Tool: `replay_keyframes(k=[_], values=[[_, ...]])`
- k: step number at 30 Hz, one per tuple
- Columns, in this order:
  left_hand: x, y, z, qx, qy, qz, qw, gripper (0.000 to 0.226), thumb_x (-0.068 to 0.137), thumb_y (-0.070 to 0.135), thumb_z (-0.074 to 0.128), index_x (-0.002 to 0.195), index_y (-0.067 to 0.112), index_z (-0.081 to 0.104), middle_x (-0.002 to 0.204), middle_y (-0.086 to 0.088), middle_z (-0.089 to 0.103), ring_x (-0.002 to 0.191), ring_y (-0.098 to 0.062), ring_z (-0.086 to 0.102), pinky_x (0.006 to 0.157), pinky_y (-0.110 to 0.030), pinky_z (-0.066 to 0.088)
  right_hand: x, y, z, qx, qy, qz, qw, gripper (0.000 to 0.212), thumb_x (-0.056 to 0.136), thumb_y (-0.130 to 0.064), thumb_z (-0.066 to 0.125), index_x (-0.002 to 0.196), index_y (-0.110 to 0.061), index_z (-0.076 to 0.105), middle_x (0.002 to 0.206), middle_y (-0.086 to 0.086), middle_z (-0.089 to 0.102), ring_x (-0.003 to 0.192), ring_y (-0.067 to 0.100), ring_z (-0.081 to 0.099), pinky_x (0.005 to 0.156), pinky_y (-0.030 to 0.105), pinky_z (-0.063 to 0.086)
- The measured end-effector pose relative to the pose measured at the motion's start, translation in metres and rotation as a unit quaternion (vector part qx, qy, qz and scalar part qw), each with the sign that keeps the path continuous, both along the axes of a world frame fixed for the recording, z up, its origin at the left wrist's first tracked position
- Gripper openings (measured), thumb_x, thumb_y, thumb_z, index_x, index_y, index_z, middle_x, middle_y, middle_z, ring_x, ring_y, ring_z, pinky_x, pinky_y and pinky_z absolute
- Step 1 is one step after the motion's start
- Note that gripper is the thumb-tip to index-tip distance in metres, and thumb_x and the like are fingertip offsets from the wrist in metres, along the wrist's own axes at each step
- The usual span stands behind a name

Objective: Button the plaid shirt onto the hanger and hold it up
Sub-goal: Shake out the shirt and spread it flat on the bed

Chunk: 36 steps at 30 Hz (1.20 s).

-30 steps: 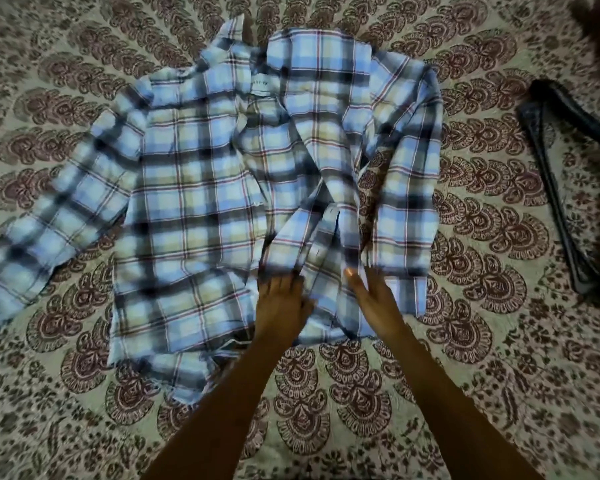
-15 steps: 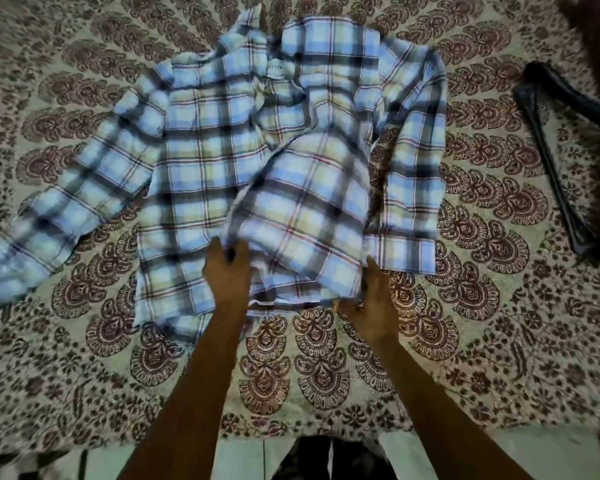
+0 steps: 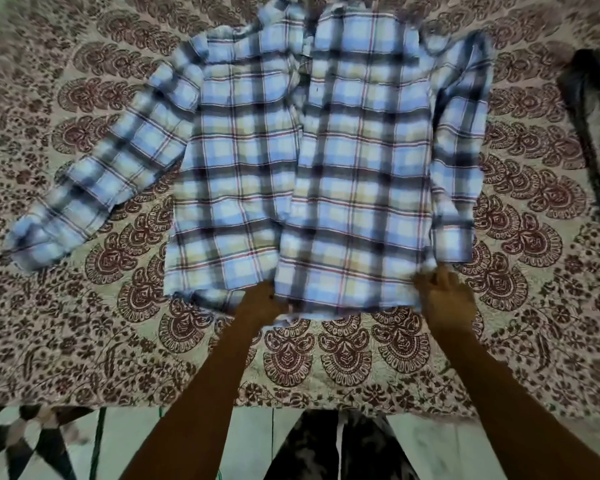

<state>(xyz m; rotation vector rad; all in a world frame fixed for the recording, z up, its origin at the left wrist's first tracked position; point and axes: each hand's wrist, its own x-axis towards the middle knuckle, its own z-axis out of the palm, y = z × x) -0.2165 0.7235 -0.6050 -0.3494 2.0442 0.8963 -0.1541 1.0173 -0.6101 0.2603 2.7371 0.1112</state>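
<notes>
The blue, yellow and white plaid shirt (image 3: 305, 161) lies spread on the bed, collar at the far side, its left sleeve stretched out toward the left. My left hand (image 3: 262, 303) grips the bottom hem of the right front panel at its inner corner. My right hand (image 3: 445, 296) pinches the same hem at its outer corner, close to the right sleeve cuff. The panel is pulled flat between both hands. A dark hanger (image 3: 593, 129) lies on the bed at the far right, apart from the shirt.
A patterned maroon and cream bedspread (image 3: 84, 323) covers the bed. Its near edge runs across the bottom, with tiled floor (image 3: 125, 441) and my legs below it.
The bunched right front panel has been drawn open and flat. My hands moved apart along its hem, and the view pulled back toward the bed's edge.
</notes>
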Motion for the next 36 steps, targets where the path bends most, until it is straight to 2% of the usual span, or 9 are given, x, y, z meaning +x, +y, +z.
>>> replay_keyframes(k=[3, 6, 9, 15, 21, 24, 27, 31, 36], values=[[0.014, -0.009, -0.004, -0.088, 0.095, 0.008, 0.991, 0.009, 0.080, 0.017, 0.068, 0.087, 0.014, 0.063, 0.097, -0.013, 0.068, 0.087, -0.025, 0.064, 0.068, -0.028, 0.053, 0.005, -0.006, -0.002, -0.001, -0.071, -0.048, 0.996, 0.064, 0.075, -0.018, 0.064, 0.134, -0.014, 0.039, 0.132, 0.022, 0.042, 0.120, 0.038, 0.044, 0.099, 0.051, 0.041], [0.021, -0.020, -0.004, -0.106, 0.158, 0.102, 0.977, 0.004, 0.083, 0.012, 0.062, 0.083, 0.016, 0.060, 0.092, -0.006, 0.067, 0.083, -0.025, 0.064, 0.063, -0.024, 0.044, 0.010, -0.032, -0.004, -0.053, -0.070, -0.031, 0.996, 0.082, 0.077, -0.036, 0.060, 0.145, -0.018, 0.017, 0.152, 0.018, 0.018, 0.139, 0.037, 0.021, 0.111, 0.054, 0.019], [0.015, -0.030, -0.005, -0.146, 0.231, 0.045, 0.961, 0.027, 0.079, 0.002, 0.056, 0.101, 0.017, 0.061, 0.113, -0.007, 0.059, 0.098, -0.029, 0.060, 0.074, -0.034, 0.049, 0.013, -0.069, -0.012, -0.083, -0.011, 0.076, 0.994, 0.091, 0.061, -0.042, 0.074, 0.138, -0.015, 0.034, 0.139, 0.021, 0.043, 0.127, 0.038, 0.044, 0.101, 0.058, 0.035], [-0.007, -0.031, -0.018, -0.228, 0.275, -0.303, 0.884, 0.055, 0.073, 0.002, 0.062, 0.123, 0.023, 0.052, 0.136, -0.010, 0.044, 0.121, -0.034, 0.045, 0.096, -0.047, 0.037, -0.004, -0.120, -0.018, -0.089, -0.049, 0.177, 0.979, 0.081, 0.046, -0.037, 0.084, 0.120, -0.020, 0.056, 0.120, 0.012, 0.061, 0.103, 0.029, 0.062, 0.084, 0.044, 0.052], [-0.025, -0.040, -0.024, -0.218, 0.275, -0.377, 0.857, 0.022, 0.069, 0.007, 0.065, 0.090, 0.011, 0.064, 0.091, -0.012, 0.065, 0.082, -0.032, 0.066, 0.058, -0.036, 0.050, -0.016, -0.120, -0.017, -0.147, -0.086, 0.193, 0.966, 0.073, 0.074, 0.010, 0.055, 0.139, -0.012, 0.031, 0.135, 0.017, 0.043, 0.114, 0.036, 0.050, 0.077, 0.042, 0.052], [-0.025, -0.054, -0.022, -0.133, 0.316, -0.322, 0.882, 0.025, 0.071, 0.017, 0.041, 0.076, 0.006, 0.063, 0.078, -0.016, 0.064, 0.074, -0.036, 0.064, 0.060, -0.036, 0.050, -0.020, -0.108, -0.011, -0.208, -0.042, 0.201, 0.956, 0.058, 0.072, 0.002, 0.060, 0.127, -0.013, 0.049, 0.107, 0.015, 0.059, 0.089, 0.034, 0.062, 0.061, 0.036, 0.052], [-0.019, -0.082, -0.020, -0.120, 0.357, -0.352, 0.857, 0.027, 0.064, 0.024, 0.036, 0.064, 0.010, 0.059, 0.063, -0.010, 0.061, 0.061, -0.032, 0.061, 0.059, -0.035, 0.051, -0.017, -0.092, -0.011, -0.178, 0.009, 0.231, 0.957, 0.039, 0.070, -0.017, 0.055, 0.108, -0.020, 0.063, 0.081, 0.004, 0.061, 0.063, 0.020, 0.059, 0.053, 0.027, 0.048], [-0.020, -0.105, -0.014, -0.248, 0.293, -0.409, 0.828, 0.013, 0.065, 0.019, 0.062, 0.076, 0.013, 0.065, 0.084, -0.008, 0.069, 0.086, -0.032, 0.064, 0.077, -0.040, 0.048, -0.012, -0.087, -0.015, -0.118, -0.029, 0.227, 0.966, 0.036, 0.064, -0.021, 0.052, 0.097, -0.022, 0.067, 0.081, 0.003, 0.066, 0.065, 0.022, 0.064, 0.057, 0.029, 0.051], [-0.026, -0.088, 0.002, -0.353, 0.128, -0.500, 0.780, 0.031, 0.086, 0.028, 0.053, 0.114, 0.016, 0.058, 0.123, -0.006, 0.057, 0.118, -0.027, 0.050, 0.100, -0.042, 0.035, -0.010, -0.089, -0.018, -0.112, -0.029, 0.243, 0.963, 0.044, 0.067, -0.040, 0.040, 0.096, -0.018, 0.065, 0.092, 0.005, 0.065, 0.082, 0.024, 0.065, 0.067, 0.035, 0.053]])
